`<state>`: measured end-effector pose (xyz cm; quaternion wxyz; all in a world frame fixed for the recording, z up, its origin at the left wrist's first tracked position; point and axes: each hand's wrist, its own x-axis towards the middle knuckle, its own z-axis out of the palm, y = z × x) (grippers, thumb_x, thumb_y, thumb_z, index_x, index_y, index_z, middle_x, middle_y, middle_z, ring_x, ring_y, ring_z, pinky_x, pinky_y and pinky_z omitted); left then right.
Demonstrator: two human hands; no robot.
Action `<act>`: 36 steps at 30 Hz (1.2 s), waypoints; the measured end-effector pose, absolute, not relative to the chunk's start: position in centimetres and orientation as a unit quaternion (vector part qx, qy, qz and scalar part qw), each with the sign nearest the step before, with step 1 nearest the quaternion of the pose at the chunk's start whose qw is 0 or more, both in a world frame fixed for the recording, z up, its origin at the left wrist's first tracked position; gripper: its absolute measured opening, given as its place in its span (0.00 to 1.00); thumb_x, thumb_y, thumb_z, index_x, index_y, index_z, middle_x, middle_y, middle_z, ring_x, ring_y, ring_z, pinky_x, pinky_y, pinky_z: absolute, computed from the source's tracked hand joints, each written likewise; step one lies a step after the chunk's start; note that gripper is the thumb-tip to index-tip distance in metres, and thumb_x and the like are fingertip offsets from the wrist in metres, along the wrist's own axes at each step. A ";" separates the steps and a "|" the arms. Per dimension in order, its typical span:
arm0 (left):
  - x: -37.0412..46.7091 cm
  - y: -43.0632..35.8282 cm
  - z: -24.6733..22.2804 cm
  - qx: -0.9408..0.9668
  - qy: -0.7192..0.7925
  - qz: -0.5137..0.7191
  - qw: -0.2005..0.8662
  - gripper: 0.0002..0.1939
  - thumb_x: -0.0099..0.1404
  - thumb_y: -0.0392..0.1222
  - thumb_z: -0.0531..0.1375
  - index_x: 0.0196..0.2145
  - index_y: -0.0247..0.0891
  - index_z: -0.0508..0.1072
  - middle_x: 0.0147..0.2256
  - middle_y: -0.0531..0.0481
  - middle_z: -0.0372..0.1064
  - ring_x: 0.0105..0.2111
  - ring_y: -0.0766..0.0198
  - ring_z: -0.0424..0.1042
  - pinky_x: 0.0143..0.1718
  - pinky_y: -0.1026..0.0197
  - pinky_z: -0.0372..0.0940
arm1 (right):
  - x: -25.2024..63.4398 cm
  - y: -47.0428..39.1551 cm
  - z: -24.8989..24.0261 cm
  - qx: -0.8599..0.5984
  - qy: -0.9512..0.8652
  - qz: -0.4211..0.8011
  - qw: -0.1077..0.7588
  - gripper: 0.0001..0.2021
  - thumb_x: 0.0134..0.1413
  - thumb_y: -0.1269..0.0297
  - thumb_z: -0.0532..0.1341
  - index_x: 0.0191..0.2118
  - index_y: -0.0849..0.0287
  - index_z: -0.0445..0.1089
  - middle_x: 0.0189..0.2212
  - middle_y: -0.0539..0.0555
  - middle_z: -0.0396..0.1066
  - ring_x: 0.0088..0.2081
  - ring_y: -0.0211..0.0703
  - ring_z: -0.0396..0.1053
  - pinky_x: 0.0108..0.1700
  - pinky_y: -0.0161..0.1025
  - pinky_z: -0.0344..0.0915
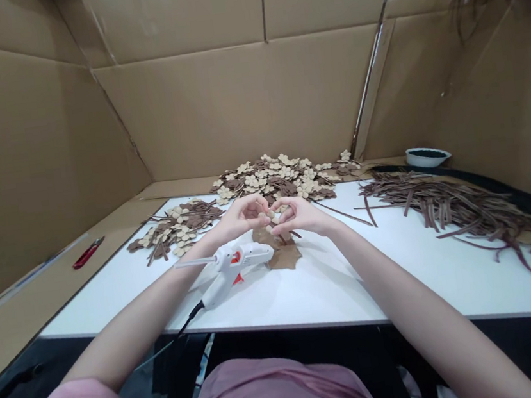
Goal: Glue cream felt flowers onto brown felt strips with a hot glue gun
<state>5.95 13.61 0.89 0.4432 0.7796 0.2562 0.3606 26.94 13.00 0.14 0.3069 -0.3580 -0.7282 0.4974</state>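
Near the middle of the white board, my left hand (248,216) and my right hand (295,215) meet, fingertips pinched on a small cream flower piece (273,217) between them. A thin brown strip shows just below the fingers. Under both hands lies an irregular brown sheet (286,256). The white glue gun (235,264) rests beside the sheet, its nozzle pointing left and its orange trigger showing. Behind the hands rises a large pile of cream and brown flower pieces (287,177).
At the left lies a smaller heap of flowers with strips (181,225), and farther left a red cutter (88,253). Long brown strips (440,200) spread over the right side. A white bowl (427,157) stands behind them. Cardboard walls (244,105) enclose the table.
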 end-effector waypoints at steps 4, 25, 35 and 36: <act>5.9 13.4 1.1 0.771 0.277 0.371 0.437 0.17 0.54 0.46 0.68 0.33 0.34 0.66 0.29 0.53 0.66 0.27 0.70 0.65 0.28 0.68 0.58 | 27.0 13.1 0.0 -0.351 -0.729 0.506 0.298 0.26 0.35 0.58 0.73 0.41 0.59 0.65 0.19 0.48 0.72 0.19 0.35 0.63 0.22 0.32 0.50; 5.6 13.7 0.9 0.720 0.276 0.386 0.506 0.17 0.52 0.41 0.69 0.33 0.35 0.65 0.28 0.54 0.67 0.27 0.71 0.68 0.30 0.68 0.61 | 27.1 13.6 -0.4 -0.353 -0.727 0.507 0.301 0.25 0.34 0.60 0.73 0.39 0.60 0.65 0.21 0.50 0.75 0.21 0.36 0.66 0.24 0.31 0.53; 5.3 13.8 1.0 0.725 0.276 0.387 0.498 0.18 0.52 0.43 0.70 0.32 0.35 0.65 0.26 0.56 0.65 0.26 0.71 0.66 0.29 0.68 0.60 | 27.4 13.6 -0.5 -0.355 -0.731 0.505 0.290 0.24 0.36 0.58 0.74 0.39 0.59 0.67 0.22 0.51 0.75 0.23 0.40 0.71 0.26 0.34 0.62; 5.3 13.8 1.0 0.727 0.274 0.387 0.497 0.18 0.52 0.43 0.70 0.32 0.34 0.65 0.26 0.56 0.65 0.26 0.72 0.66 0.28 0.69 0.59 | 27.4 13.6 -0.6 -0.354 -0.732 0.504 0.291 0.23 0.36 0.58 0.74 0.39 0.59 0.67 0.22 0.51 0.75 0.23 0.40 0.71 0.26 0.34 0.62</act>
